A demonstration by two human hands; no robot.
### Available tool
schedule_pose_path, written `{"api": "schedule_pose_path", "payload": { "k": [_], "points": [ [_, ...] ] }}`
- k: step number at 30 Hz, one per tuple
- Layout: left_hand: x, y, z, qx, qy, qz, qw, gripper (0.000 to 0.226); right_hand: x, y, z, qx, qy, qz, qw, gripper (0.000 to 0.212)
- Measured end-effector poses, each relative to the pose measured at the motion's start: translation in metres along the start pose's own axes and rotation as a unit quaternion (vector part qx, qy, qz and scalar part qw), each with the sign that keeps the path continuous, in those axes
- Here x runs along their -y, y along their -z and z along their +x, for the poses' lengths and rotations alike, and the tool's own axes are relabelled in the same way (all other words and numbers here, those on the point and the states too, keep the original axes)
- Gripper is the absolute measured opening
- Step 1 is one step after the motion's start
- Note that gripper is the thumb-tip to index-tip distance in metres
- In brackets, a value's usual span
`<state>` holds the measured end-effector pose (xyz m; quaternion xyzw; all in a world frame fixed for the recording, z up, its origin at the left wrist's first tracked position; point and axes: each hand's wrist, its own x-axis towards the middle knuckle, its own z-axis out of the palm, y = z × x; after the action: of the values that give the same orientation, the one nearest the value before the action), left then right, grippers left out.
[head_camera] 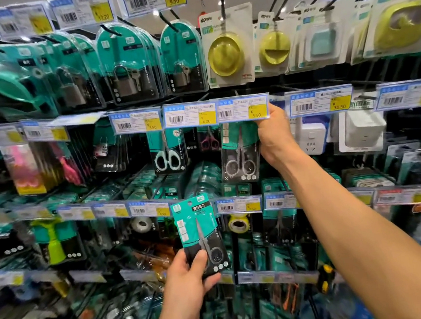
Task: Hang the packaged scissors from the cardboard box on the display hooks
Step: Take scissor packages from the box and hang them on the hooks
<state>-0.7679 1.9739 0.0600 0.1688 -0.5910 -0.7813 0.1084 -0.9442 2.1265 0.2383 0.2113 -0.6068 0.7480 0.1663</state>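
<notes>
Packaged scissors [199,236] sit upright, long axis vertical, lower end clenched in left hand [188,278] grip, below-left of hung scissors pack [240,153]. Right hand [276,137] is at that pack's price label [243,109]; fingers are hidden, so its grip cannot be told.

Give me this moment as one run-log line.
left hand: holds scissors pack, not yet hung | right hand: up at price label, grip hidden | hung pack: below label
</notes>
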Motion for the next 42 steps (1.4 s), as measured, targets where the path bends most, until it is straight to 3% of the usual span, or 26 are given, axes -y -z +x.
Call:
{"api": "schedule_pose_path", "payload": {
  "k": [7, 10, 11, 14, 16, 20, 25, 28, 32, 35, 39, 42],
  "points": [
    [0.0, 0.001, -0.001, 0.027, -0.012, 0.019, 0.999, 0.018, -0.012, 0.001, 0.011, -0.062, 0.039, -0.141, 0.987, 0.007],
    [-0.003, 0.001, 0.0, 0.031, -0.017, 0.022, 0.999, 0.018, -0.017, -0.001, 0.02, -0.092, 0.068, -0.202, 0.973, 0.036],
    [-0.004, 0.001, 0.001, 0.031, -0.019, 0.024, 0.999, 0.018, -0.019, -0.002, 0.024, -0.096, 0.068, -0.229, 0.966, 0.037],
    [-0.005, 0.0, 0.003, 0.035, -0.022, 0.032, 0.999, 0.018, -0.027, -0.004, 0.036, -0.102, 0.084, -0.351, 0.927, 0.017],
    [-0.005, 0.0, 0.003, 0.039, -0.024, 0.034, 0.998, 0.018, -0.034, -0.003, 0.044, -0.108, 0.085, -0.372, 0.918, 0.012],
    [-0.005, -0.004, 0.005, 0.04, -0.03, 0.044, 0.998, 0.018, -0.041, -0.003, 0.052, -0.116, 0.084, -0.333, 0.932, 0.015],
    [-0.009, -0.01, 0.008, 0.046, -0.041, 0.055, 0.997, 0.014, -0.038, -0.001, 0.047, -0.112, 0.115, -0.362, 0.918, 0.007],
    [-0.016, -0.016, 0.008, 0.053, -0.071, 0.063, 0.994, 0.012, -0.032, 0.002, 0.033, -0.115, 0.135, -0.381, 0.907, 0.024],
    [-0.026, -0.029, 0.008, 0.061, -0.092, 0.066, 0.992, 0.01, -0.03, 0.012, -0.001, -0.108, 0.13, -0.354, 0.92, 0.034],
    [-0.033, -0.038, 0.008, 0.073, -0.106, 0.069, 0.989, 0.008, -0.036, 0.017, -0.033, -0.077, 0.138, -0.333, 0.93, 0.025],
    [-0.041, -0.047, 0.01, 0.098, -0.116, 0.07, 0.986, 0.011, -0.034, 0.011, -0.072, 0.096, 0.0, -0.133, 0.986, 0.006],
    [-0.04, -0.054, 0.013, 0.112, -0.112, 0.085, 0.984, 0.012, -0.036, 0.014, -0.076, 0.11, -0.061, -0.043, 0.991, 0.01]
  ]
}}
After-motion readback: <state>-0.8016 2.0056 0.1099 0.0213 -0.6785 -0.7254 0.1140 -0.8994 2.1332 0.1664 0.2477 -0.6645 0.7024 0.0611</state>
